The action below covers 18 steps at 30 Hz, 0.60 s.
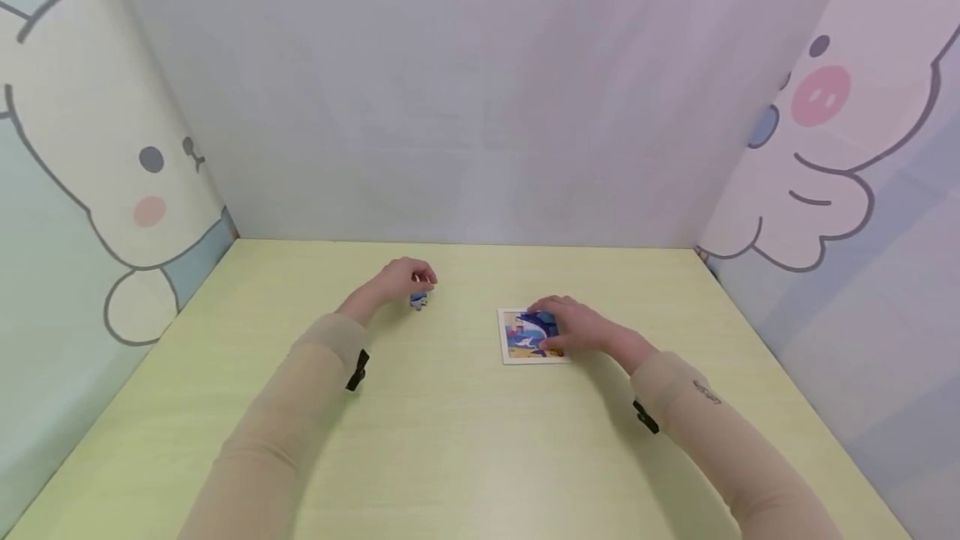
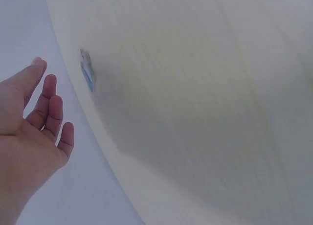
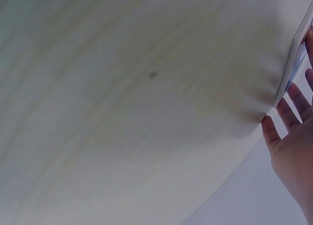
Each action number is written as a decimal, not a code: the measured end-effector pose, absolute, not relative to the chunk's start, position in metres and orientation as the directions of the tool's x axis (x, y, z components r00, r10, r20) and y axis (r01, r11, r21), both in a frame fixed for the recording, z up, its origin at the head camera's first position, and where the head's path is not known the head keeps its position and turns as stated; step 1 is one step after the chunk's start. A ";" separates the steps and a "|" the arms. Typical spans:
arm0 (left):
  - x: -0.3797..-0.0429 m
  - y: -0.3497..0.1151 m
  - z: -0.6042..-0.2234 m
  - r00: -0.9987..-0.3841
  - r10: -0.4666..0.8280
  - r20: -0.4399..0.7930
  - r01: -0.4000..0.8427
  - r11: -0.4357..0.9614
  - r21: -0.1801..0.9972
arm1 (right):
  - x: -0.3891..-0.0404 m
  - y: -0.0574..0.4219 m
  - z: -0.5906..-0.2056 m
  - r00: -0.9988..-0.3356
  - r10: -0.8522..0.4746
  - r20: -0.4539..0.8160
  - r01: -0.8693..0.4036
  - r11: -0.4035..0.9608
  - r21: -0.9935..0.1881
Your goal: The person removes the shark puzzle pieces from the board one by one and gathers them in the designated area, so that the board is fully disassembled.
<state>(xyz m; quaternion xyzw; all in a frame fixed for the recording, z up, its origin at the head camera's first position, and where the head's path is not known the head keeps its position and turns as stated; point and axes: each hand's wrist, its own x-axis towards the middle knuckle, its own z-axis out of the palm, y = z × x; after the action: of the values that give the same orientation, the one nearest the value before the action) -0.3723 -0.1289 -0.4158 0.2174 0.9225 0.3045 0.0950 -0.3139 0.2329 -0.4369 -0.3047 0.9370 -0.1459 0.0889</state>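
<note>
A small blue and greyish-white piece [image 1: 418, 302], knobbed like a jigsaw piece, lies on the pale yellow table. Just over it hovers my left hand [image 1: 405, 277], fingers loosely bent. The left wrist view shows a gap between this hand [image 2: 36, 122] and the piece [image 2: 87, 71]. To the right lies a flat, white-bordered sea picture [image 1: 519, 340] with a dark blue whale. My right hand [image 1: 581, 326] rests on its right side, fingers spread and covering part of it. In the right wrist view, fingertips of that hand [image 3: 296, 146] touch the picture's edge [image 3: 288, 63] and the tabletop.
The table [image 1: 480, 440] reaches back to a plain pale curtain [image 1: 480, 107]. Cartoon-printed cloth walls stand on the left [image 1: 90, 148] and right [image 1: 840, 148]. Each beige sleeve has a black wrist camera strapped near its cuff.
</note>
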 end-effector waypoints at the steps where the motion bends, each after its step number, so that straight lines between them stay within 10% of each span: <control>1: -0.370 -0.125 -0.413 -0.884 0.466 -0.036 0.356 0.720 0.595 | -0.313 0.233 -0.437 -0.805 -0.588 -0.076 -0.538 0.779 -0.321; 18: -0.348 -0.058 -0.408 -0.867 0.485 0.109 0.466 0.716 0.519 | -0.306 0.229 -0.437 -0.878 -0.476 -0.052 -0.464 0.872 -0.156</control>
<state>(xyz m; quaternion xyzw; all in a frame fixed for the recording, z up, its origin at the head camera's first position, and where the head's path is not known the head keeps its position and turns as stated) -0.3477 -0.0578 -0.4083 0.2568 0.9262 0.2754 0.0173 -0.3062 0.2293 -0.4369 -0.2433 0.9664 -0.0695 0.0446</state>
